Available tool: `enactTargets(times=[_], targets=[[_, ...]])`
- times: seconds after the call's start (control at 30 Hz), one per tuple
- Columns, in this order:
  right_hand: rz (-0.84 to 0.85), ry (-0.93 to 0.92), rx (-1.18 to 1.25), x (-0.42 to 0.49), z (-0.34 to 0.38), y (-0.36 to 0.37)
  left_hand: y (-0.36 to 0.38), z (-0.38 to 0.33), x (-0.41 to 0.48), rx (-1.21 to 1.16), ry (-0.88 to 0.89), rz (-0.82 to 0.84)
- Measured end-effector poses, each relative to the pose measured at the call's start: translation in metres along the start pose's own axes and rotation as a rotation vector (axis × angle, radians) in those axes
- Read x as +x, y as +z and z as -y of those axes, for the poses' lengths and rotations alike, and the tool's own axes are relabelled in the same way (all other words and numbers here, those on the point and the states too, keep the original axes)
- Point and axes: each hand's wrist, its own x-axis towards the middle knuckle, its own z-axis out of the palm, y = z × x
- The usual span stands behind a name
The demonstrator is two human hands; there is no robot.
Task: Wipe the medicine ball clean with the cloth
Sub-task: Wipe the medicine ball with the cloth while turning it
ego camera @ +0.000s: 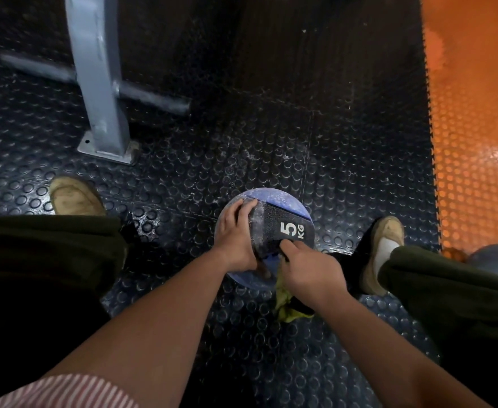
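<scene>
The round purple medicine ball (274, 219) with a black band marked "5 KG" is seen low on the black bumpy rubber floor (242, 142), in the middle of the scene, between two tan shoes (75, 197). It cannot be told if it rests on the floor or is lifted a little. White dusty marks are seen on its band and far side.

The ball's left side is gripped by the left hand (236, 234), with the fingers wrapped over the top and the thumb tucked on the near side. A crumpled yellow-green cloth (286, 307) is gripped in the curled fingers of the right hand (309, 266), which is pressed to the near side of the ball.

The wiping is probably only partly done. To do it well, the ball should be held steady, the cloth rubbed firmly over the dusty band, and the ball turned bit by bit so no side is missed.

Far on the left, a grey metal post (100, 83) is fixed to the floor. On the right, an orange bumpy floor (477, 142) is seen.
</scene>
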Motion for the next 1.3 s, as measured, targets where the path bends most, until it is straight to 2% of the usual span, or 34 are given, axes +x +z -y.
enactTargets(times=[0.27, 0.4, 0.5, 0.77, 1.0, 1.3], targets=[[0.005, 0.271, 0.069, 0.013, -0.027, -0.028, 0.0, 0.003, 0.001, 0.028, 0.036, 0.002], [-0.027, 0.212, 0.11, 0.036, -0.003, -0.049, 0.008, 0.007, -0.002, 0.012, 0.075, -0.054], [0.028, 0.137, 0.036, 0.048, 0.017, -0.045, 0.01, 0.01, -0.004, -0.052, 0.105, -0.103], [0.03, 0.34, 0.057, 0.024, -0.033, -0.025, 0.009, 0.006, -0.003, 0.015, 0.033, -0.048], [-0.043, 0.091, 0.03, 0.051, 0.023, -0.027, 0.016, 0.011, -0.002, -0.056, 0.035, -0.116], [-0.031, 0.36, 0.2, 0.044, -0.034, -0.023, 0.013, 0.004, -0.006, 0.01, 0.036, -0.049]])
